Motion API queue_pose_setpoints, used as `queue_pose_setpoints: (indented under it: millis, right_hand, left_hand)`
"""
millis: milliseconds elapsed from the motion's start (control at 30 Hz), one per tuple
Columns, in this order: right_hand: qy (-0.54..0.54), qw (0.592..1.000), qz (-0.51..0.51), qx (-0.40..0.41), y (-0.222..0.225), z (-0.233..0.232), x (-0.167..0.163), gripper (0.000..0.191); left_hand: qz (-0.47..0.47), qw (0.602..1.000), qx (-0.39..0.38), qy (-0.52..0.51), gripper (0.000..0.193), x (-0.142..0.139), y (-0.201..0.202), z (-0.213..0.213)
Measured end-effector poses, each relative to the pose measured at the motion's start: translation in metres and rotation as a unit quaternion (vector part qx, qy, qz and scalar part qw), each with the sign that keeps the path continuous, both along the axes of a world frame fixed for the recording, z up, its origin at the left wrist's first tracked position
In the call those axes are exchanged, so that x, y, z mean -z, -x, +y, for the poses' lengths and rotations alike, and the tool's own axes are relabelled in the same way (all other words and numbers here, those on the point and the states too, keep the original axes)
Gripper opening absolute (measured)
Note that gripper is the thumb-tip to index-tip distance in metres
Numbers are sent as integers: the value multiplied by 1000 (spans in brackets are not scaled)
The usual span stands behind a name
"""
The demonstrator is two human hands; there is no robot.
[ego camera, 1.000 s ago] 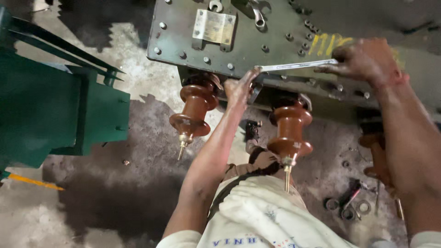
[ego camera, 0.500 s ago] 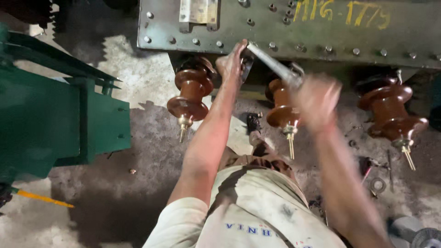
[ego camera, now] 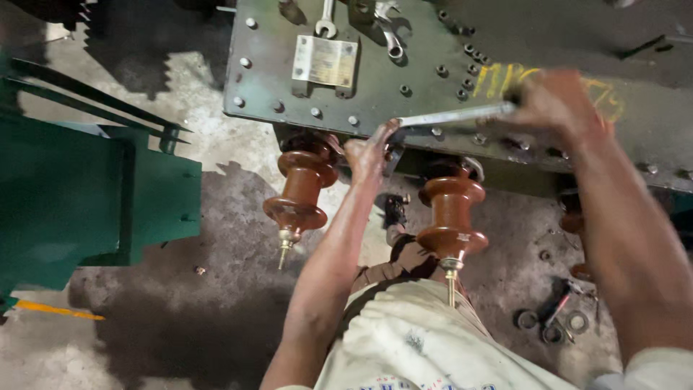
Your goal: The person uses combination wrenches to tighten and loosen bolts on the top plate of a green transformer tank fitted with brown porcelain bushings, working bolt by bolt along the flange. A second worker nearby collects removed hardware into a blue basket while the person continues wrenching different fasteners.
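Spanner between both outstretched hands

Wrench handle back rightward, level.

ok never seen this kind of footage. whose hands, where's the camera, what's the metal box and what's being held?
The single view comes from a camera worn on the person's head, looking down at their own arms. The right hand grips the handle of a long wrench. The left hand sits at the wrench's head, at the edge of a grey bolted metal lid. Brown ribbed insulators stick out below that edge. Two spare spanners lie on the lid. Washers and small tools lie on the concrete floor; a green metal frame stands to the left.
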State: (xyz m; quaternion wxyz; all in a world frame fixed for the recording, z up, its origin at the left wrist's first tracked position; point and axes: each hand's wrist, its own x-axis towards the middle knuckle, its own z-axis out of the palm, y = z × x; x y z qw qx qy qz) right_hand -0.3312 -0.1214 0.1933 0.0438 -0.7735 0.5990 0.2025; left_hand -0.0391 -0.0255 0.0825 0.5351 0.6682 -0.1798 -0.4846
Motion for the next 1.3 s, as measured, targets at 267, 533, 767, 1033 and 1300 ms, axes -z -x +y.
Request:
queue_pose_setpoints:
  millis: [267,533,767,1033,1300]
  right_hand:
    - [87,993,-54,64,-37,97,-50,87]
    - [179,973,-103,99,-78,245,25,45]
    - [2,997,7,-74,4,5,-29,66]
    - [132,986,-52,-88,4,33,0,81]
    - [284,951,-96,78,-83,221,17,47]
  left_hand:
    - [85,993,-14,77,44,6,4,6]
    - [130,987,13,90,41,-18,-4,12]
    - [40,999,13,21,51,-34,-3,13]
    - [13,999,11,-47,53,-7,-1,3]
    - [46,999,3,26,54,-12,1,7]
